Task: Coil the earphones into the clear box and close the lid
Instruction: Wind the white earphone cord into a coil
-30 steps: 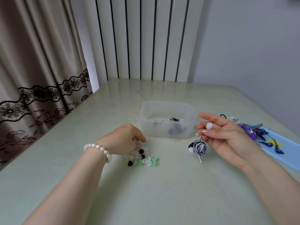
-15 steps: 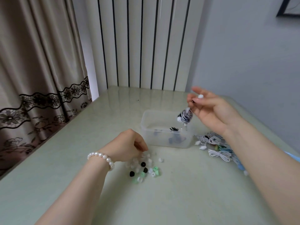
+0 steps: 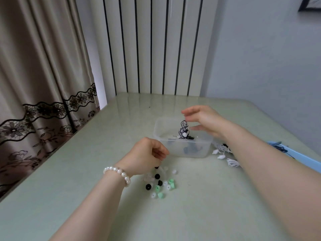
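Over the clear box [image 3: 182, 150], your right hand [image 3: 205, 121] hovers with fingers spread and relaxed, gripping nothing; the striped black-and-white earphones [image 3: 183, 130], a loose bundle with a round white bud, sit at the box's open top just beside those fingers, and contact cannot be told. Your left hand [image 3: 147, 154], pearl bracelet [image 3: 118, 173] at the wrist, is curled loosely above a scatter of soft round ear tips [image 3: 160, 184], black, white and mint, on the glossy pale-green table [image 3: 208, 206]; whether it pinches one is hidden. White earphones [image 3: 224, 153] lie tangled right of the box.
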`<move>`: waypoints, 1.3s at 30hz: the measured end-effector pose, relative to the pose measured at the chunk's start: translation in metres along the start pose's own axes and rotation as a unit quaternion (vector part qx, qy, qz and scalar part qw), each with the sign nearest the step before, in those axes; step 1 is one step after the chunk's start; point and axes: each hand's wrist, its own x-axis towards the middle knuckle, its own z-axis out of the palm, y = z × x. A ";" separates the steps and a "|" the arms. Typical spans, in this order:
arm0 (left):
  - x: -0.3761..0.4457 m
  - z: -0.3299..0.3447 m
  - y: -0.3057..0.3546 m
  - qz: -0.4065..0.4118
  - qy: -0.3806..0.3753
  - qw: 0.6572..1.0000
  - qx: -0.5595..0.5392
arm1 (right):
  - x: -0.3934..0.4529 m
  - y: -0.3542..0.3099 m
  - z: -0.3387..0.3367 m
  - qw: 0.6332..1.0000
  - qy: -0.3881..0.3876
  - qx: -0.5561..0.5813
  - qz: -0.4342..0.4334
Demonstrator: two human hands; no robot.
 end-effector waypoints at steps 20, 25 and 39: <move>0.006 0.018 -0.002 -0.017 0.048 0.996 -0.073 | -0.051 0.074 -0.055 0.843 0.103 -0.523 -0.066; 0.006 0.017 0.000 -0.012 0.040 0.995 -0.088 | -0.037 0.077 -0.048 0.780 0.096 -0.618 -0.021; -0.003 0.029 0.017 -0.071 0.033 0.933 -0.352 | -0.072 0.025 -0.052 0.961 0.217 0.167 -0.037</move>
